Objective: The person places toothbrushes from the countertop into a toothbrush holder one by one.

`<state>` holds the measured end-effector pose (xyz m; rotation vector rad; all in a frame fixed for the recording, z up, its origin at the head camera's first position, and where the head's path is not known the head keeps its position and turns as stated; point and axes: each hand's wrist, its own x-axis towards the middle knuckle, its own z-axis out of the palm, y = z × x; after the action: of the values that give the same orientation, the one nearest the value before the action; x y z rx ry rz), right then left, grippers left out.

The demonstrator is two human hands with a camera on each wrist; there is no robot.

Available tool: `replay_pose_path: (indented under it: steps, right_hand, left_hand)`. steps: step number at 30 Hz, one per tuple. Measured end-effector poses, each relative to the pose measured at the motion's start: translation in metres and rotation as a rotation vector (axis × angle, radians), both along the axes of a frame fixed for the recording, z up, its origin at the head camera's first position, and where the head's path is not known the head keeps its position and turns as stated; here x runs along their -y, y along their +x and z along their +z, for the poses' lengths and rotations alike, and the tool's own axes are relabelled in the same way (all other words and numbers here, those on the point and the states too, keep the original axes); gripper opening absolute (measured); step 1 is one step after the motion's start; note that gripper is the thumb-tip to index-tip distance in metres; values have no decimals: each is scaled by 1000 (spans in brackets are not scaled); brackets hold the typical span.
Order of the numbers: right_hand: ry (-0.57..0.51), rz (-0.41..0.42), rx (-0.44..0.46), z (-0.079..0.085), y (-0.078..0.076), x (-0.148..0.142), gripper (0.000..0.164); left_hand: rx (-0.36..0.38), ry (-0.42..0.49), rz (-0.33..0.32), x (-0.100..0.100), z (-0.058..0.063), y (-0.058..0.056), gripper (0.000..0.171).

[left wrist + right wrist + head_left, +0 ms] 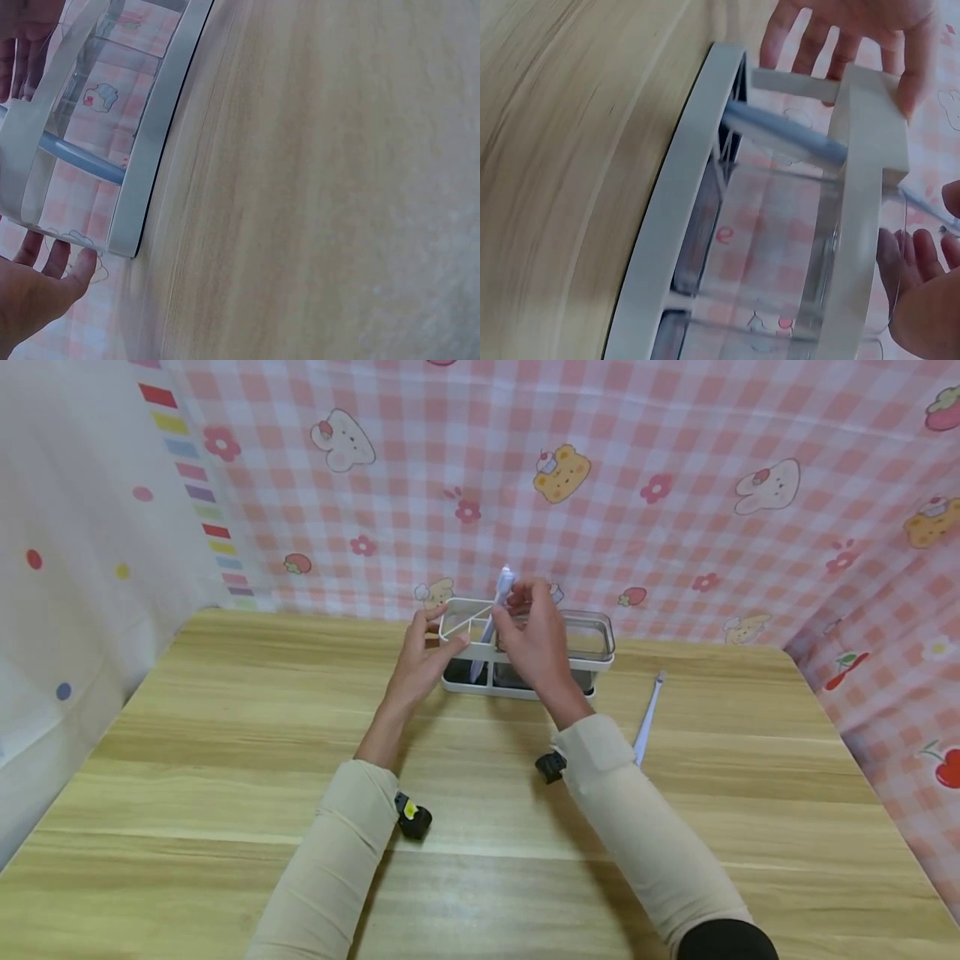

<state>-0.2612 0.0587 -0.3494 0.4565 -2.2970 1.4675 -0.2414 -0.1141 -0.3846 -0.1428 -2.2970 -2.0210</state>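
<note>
A white toothbrush holder (525,693) with clear cups stands near the back of the table. A pale blue toothbrush (504,585) leans through its left compartment, its lower end down by the dark base. My left hand (420,660) grips the holder's left end, thumb at the front rim and fingers round behind. Close under the brush head, my right hand (540,635) pinches the toothbrush between thumb and fingers. In the right wrist view the handle (787,135) slants between the upper frame and the base.
Right of the holder, a second pale toothbrush (648,718) lies on the wooden table (465,885), partly hidden by the right sleeve. A pink checked cloth (420,468) hangs just behind the table, with a white curtain (67,635) at the left.
</note>
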Motion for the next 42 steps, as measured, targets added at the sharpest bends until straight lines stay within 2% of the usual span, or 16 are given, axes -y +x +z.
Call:
replay_pose_path:
  steps: [3, 8, 10, 16, 22, 26, 42]
  right_hand:
    - [132, -15, -7, 0, 1, -7, 33]
    - [414, -56, -35, -2, 6, -17, 47]
    - [495, -58, -42, -2, 8, -21, 53]
    - [616, -24, 8, -1, 14, -30, 64]
    - [755, -93, 36, -3, 19, -40, 63]
    - [810, -130, 52, -5, 22, -48, 64]
    - [851, -183, 114, -12, 23, -82, 69]
  left_hand:
    - [-7, 2, 0, 1, -1, -1, 61]
    - [-34, 3, 5, 2, -9, -7, 61]
    - [-40, 1, 8, 2, -11, -8, 61]
    - [-41, 1, 17, 3, -14, -8, 61]
    - [-35, 6, 17, 2, -14, -5, 62]
    - [-26, 3, 16, 3, -14, -4, 62]
    - [-40, 4, 11, 2, -12, -5, 61]
